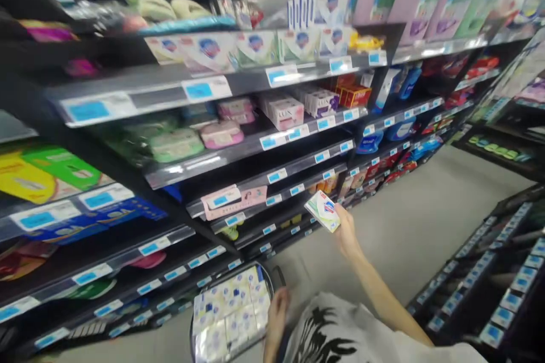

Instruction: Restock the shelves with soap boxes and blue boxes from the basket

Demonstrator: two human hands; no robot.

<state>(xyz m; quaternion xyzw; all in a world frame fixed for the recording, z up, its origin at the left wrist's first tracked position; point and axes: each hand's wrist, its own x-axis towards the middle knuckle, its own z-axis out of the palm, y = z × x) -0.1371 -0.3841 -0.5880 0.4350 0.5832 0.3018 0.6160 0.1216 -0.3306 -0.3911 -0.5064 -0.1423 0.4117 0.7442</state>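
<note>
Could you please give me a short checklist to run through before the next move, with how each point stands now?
1. White-and-green box secure in the right hand: ok, the fingers close on one end.
2. Printed side of the box in view: ok, it faces the camera.
3. Left hand gripping the basket handle: cannot tell, it is blurred beside it.
4. Bare space at the bottom of the basket: not ok, wrapped packs cover what shows.
5. Price labels legible: not ok, their print is too blurred to read.
</note>
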